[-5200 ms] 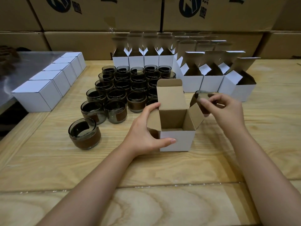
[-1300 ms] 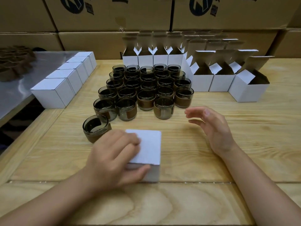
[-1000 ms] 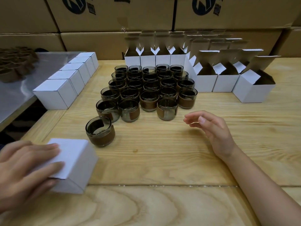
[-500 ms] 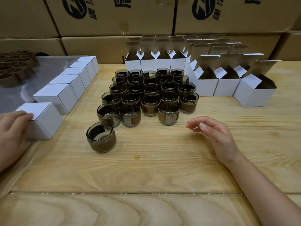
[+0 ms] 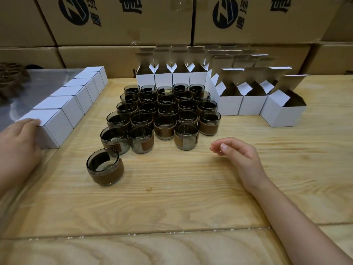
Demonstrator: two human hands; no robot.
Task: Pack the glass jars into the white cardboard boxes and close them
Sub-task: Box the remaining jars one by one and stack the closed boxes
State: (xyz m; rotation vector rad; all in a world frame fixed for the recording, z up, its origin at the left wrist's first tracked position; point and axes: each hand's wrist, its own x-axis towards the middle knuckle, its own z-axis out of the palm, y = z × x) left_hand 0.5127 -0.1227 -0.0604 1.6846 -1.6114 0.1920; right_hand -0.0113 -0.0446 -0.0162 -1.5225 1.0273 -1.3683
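A closed white box [image 5: 55, 123] stands at the near end of a row of closed white boxes [image 5: 78, 92] on the left of the wooden table [image 5: 181, 188]. My left hand [image 5: 17, 148] rests against its near left corner, fingertips lying on its top edge. My right hand [image 5: 238, 155] hovers over the table in front of the jars, fingers loosely curled and holding nothing. Several dark glass jars with brown sleeves [image 5: 166, 111] stand packed together at the centre. One jar [image 5: 105, 167] stands apart, nearer to me. Open white boxes [image 5: 282, 111] stand at the right and behind the jars [image 5: 172, 77].
Large brown cartons [image 5: 122, 20] are stacked like a wall behind the table. A clear plastic sheet [image 5: 28, 83] covers the surface at far left, with brown items [image 5: 9, 77] on it. A seam between table boards [image 5: 172, 234] runs across near me.
My left hand carried the closed box from the centre to the left and set it at the near end of the row. My right hand has stayed hovering near the jars.
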